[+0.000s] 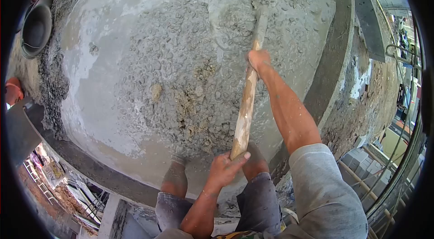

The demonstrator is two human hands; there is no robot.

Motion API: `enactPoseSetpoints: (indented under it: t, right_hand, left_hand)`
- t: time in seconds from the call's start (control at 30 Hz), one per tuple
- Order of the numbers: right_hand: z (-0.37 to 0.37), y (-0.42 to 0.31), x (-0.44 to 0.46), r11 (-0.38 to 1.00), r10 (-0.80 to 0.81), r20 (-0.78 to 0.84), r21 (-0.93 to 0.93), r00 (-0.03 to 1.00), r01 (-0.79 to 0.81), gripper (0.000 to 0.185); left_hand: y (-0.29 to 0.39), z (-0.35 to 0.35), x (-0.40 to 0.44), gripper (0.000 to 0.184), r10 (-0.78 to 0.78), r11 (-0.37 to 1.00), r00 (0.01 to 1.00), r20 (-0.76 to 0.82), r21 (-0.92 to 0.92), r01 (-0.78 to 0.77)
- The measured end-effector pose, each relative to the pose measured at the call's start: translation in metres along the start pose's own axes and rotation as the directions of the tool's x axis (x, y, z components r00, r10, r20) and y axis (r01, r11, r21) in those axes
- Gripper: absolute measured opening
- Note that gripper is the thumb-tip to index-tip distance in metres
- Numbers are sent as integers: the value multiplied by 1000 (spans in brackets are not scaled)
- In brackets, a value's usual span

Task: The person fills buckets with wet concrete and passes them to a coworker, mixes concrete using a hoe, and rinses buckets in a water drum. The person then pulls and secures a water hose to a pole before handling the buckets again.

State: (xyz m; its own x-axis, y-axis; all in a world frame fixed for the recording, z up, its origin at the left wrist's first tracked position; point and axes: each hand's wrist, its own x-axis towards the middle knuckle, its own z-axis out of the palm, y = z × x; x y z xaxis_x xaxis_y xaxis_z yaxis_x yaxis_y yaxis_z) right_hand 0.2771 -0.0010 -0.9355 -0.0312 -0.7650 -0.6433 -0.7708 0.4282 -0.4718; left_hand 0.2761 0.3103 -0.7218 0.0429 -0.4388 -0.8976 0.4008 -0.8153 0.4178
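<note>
A long wooden handle [245, 105], smeared with cement, slants from near my knees up and away from me. My left hand [225, 168] is closed round its near end. Farther up the handle, my right hand [260, 61] grips it with the arm stretched out. The tool's far end is sunk in wet concrete, so its head is hidden and I cannot tell its kind. Around it spreads lumpy grey concrete [172, 49] with stones in it. My lower legs [175, 179] stand in the wet mix.
A dark bucket [37, 30] lies at the upper left, and an orange container [13, 91] is below it. A raised concrete edge [332, 53] runs along the right. Beyond it are metal bars and stacked grey blocks [361, 166]. A ladder [38, 180] shows far below at the lower left.
</note>
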Motion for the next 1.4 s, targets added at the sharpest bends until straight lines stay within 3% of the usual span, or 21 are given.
enactPoseSetpoints:
  t: [0.07, 0.17, 0.3, 0.33, 0.4, 0.5, 0.57, 0.67, 0.77, 0.83, 0.87, 0.9, 0.93, 1.0, 1.03, 1.07, 1.17, 1.23, 1.27, 1.3, 1.4]
  right_hand:
    - [-9, -12, -77, 970, 117, 149, 193, 982, -145, 37]
    - [-2, 22, -150, 904, 277, 212, 272, 937, -329, 30]
    - [42, 56, -253, 836, 408, 193, 315, 892, -450, 27]
    - [55, 76, -275, 775, 427, 308, 361, 850, -520, 26]
    - [72, 109, -321, 728, 448, 347, 392, 824, -562, 15]
    - [59, 95, -387, 694, 403, 384, 464, 831, -551, 10]
    - [46, 81, -424, 675, 423, 407, 454, 809, -581, 17]
    - [23, 31, -438, 715, 349, 398, 471, 848, -516, 24]
    - [10, -9, -410, 759, 239, 301, 536, 923, -371, 29]
    - [-8, -60, -368, 764, 138, 234, 593, 962, -254, 36]
    - [-16, -88, -342, 769, 65, 208, 612, 976, -182, 41]
    - [-25, -126, -318, 793, -78, 181, 607, 980, -49, 39]
    - [-28, -159, -290, 786, -234, 87, 603, 968, 135, 37]
    - [-27, -236, -234, 749, -448, -5, 544, 894, 378, 28]
    - [-21, -271, -204, 736, -512, -33, 498, 858, 458, 27]
    - [-8, -299, -165, 686, -589, -44, 501, 807, 527, 27]
    - [61, -342, -79, 776, -555, 54, 392, 830, 494, 22]
    - [153, -293, 11, 880, -472, 124, 124, 873, 458, 41]
    - [184, -260, 9, 853, -514, 61, -67, 856, 517, 48]
    - [210, -242, -2, 794, -570, 6, -252, 822, 553, 54]
    - [186, -280, -31, 890, -310, 194, -286, 931, 356, 53]
  left_hand:
    - [-15, -19, -38, 66, -26, 992, 1000, -12, 127, 27]
    - [-37, -41, -103, 49, -57, 960, 998, 0, 273, 55]
    - [-60, -86, -190, 73, -166, 844, 986, -34, 512, 160]
    - [-66, -101, -205, 73, -207, 796, 977, -54, 571, 200]
    - [-81, -128, -237, 73, -316, 691, 946, -70, 666, 280]
    - [-105, -159, -272, 70, -453, 661, 890, 52, 689, 297]
    - [-115, -180, -299, 65, -366, 762, 926, 92, 601, 241]
    - [-128, -198, -317, 48, -381, 862, 905, 191, 426, 273]
    - [-102, -191, -290, 56, -168, 937, 978, 122, 329, 120]
    - [-112, -173, -230, 51, 104, 903, 988, 113, 406, -142]
    - [-87, -166, -190, 53, 16, 809, 986, 164, 577, -109]
    - [-87, -155, -137, 52, 424, 763, 891, 160, 467, -447]
    - [-58, -145, -97, 52, 316, 807, 937, 147, 478, -347]
    - [8, -145, -16, 54, 496, 781, 867, 46, 414, -468]
    - [52, -152, 11, 55, 440, 862, 898, 11, 275, -426]
    - [77, -162, 44, 53, 497, 838, 868, -26, 275, -471]
    - [93, -184, 106, 59, 448, 891, 881, -149, -7, -454]
    - [72, -182, 115, 59, 316, 895, 930, -186, -268, -358]
    - [50, -168, 116, 57, 244, 905, 929, -278, -278, -321]
    - [46, -180, 122, 57, 207, 892, 945, -253, -347, -289]
    - [68, -175, 106, 56, 134, 850, 985, -112, -498, -172]
